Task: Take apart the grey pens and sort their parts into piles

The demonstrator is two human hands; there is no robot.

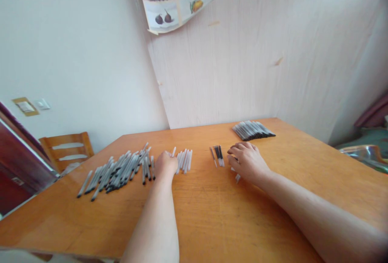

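Note:
My left hand [165,165] is closed, its fingertips pinched around a slim white pen tube [173,151] that pokes up past them. Just right of it, several white tubes [185,161] lie side by side in a row. My right hand [246,158] is held low over the table, fingers apart and curved, the thumb away from the others. Small whitish pieces [238,177] show partly beneath its palm; the rest of them is hidden. Between the hands lie a few thin black-and-white sticks [218,156], which look like pen refills, with a single thin one [213,156] beside them.
A loose pile of pale pens with black ends [121,170] spreads over the left of the wooden table [206,222]. At the back right lies a neat stack of similar pens [253,130]. A wooden chair [68,150] stands beyond the left edge; a wall is behind the table.

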